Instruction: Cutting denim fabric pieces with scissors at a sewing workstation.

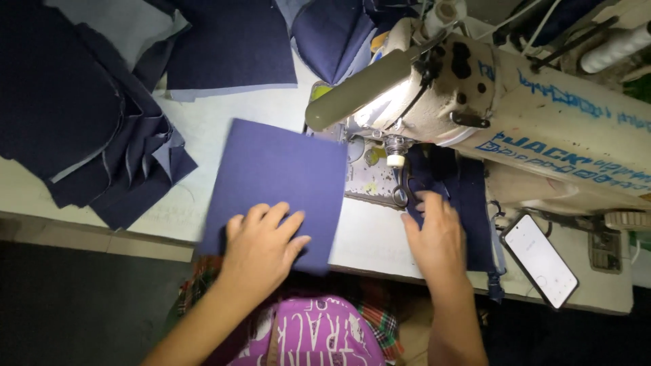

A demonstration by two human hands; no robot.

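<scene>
My left hand (pixel 263 245) lies flat, fingers spread, on the near edge of a rectangular dark blue fabric piece (pixel 278 169) on the white sewing table (pixel 224 115). The piece hangs slightly over the table's front edge. My right hand (pixel 437 237) rests palm down on a darker navy fabric (pixel 468 190) lying under the arm of the cream sewing machine (pixel 529 115), just in front of the presser foot (pixel 395 161). A small pair of scissors (pixel 401 193) lies by my right fingertips.
Stacks of cut navy fabric pieces (pixel 102 135) cover the table's left side and more pieces (pixel 230 47) lie at the back. A phone with a lit white screen (pixel 540 261) lies at the right front. A white thread spool (pixel 614 47) stands behind the machine.
</scene>
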